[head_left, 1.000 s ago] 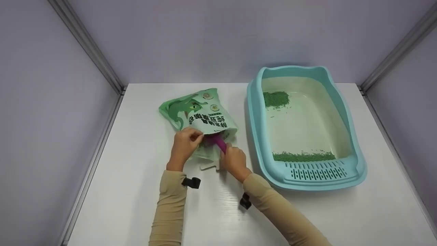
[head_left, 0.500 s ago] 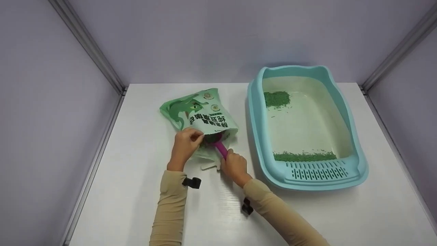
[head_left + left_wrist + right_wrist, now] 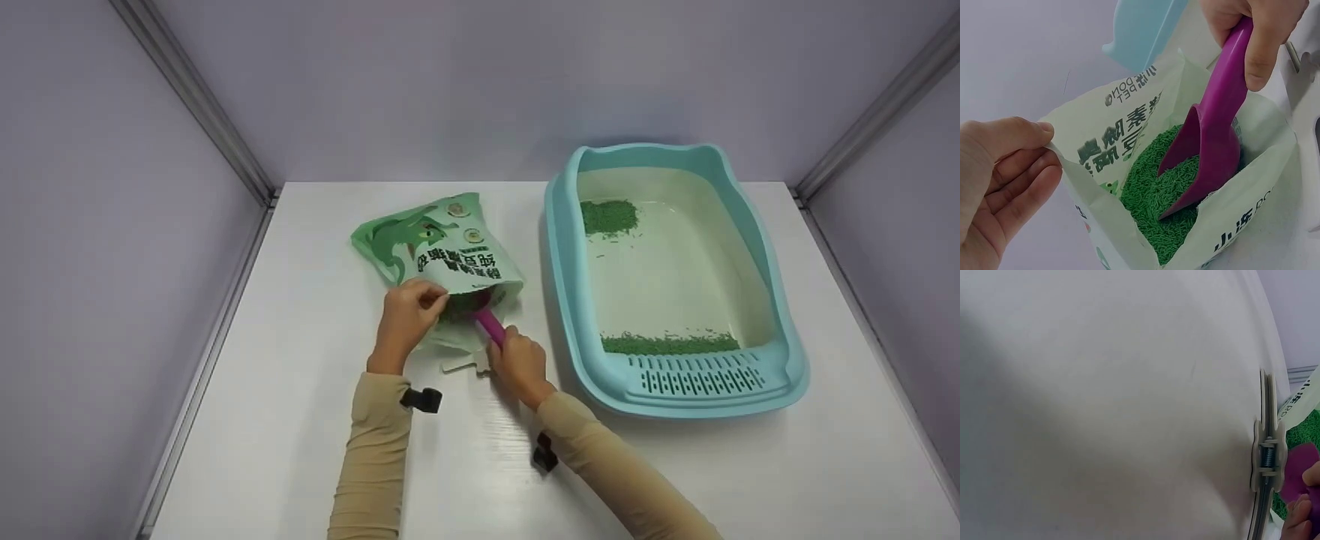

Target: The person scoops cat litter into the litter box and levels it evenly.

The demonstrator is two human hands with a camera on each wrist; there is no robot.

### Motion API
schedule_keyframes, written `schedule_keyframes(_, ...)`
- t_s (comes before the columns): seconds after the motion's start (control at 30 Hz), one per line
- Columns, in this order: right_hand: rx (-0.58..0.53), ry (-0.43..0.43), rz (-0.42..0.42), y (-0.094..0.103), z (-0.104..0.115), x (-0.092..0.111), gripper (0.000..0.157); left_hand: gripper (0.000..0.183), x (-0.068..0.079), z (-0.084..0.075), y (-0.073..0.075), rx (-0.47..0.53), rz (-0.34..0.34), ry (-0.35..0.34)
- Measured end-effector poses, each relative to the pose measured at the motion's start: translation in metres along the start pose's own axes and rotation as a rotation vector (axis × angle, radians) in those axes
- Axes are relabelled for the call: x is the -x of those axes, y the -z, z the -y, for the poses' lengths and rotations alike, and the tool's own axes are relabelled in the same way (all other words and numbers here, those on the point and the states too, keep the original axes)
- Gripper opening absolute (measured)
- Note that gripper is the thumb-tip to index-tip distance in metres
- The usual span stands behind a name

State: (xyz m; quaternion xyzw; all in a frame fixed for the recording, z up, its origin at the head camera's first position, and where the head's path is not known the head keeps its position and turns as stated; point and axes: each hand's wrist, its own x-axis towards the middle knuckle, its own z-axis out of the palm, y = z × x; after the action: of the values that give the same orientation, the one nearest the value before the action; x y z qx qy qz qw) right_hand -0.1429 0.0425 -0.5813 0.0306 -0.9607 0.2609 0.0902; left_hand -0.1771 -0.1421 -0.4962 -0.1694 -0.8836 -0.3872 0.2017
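A pale green bag of cat litter lies on the table, its mouth facing the person. At the bag's rim my left hand pinches the edge between thumb and fingers, holding it apart. My right hand grips the handle of a purple scoop. In the left wrist view the scoop's bowl is inside the bag, its front lip down in green pellets, with some pellets lying in it. The right wrist view catches only part of the right hand and scoop at its right edge.
A light blue litter box stands to the right, with two patches of green pellets inside and a slotted front ledge. A spring-hinged sealing clip lies on the white table just before the bag. Walls border the table's back and sides.
My right hand has drawn slightly back toward the person and right, bringing more of the scoop's handle out of the bag. My left hand stays at the rim.
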Motion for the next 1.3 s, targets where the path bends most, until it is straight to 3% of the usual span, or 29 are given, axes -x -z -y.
schedule_keyframes(0.23,-0.070,0.001,0.050,-0.002,-0.008,0.006,0.025,0.006,0.001,-0.002,0.000,-0.006,0.003,0.010)
schedule_keyframes(0.47,-0.126,-0.003,0.045,0.001,-0.016,0.021,0.030,0.006,-0.001,-0.003,0.002,-0.003,0.010,0.025)
schedule_keyframes(0.77,-0.251,-0.022,0.111,0.009,-0.023,0.033,0.024,0.006,-0.001,0.000,0.001,-0.005,0.001,0.017)
schedule_keyframes(1.07,-0.302,0.044,0.053,0.011,-0.031,0.042,0.023,0.006,0.000,-0.001,0.000,-0.032,0.008,0.011)
schedule_keyframes(1.3,-0.401,0.012,0.088,0.012,-0.039,0.049,0.023,0.005,-0.001,-0.003,0.000,-0.020,-0.005,-0.006)
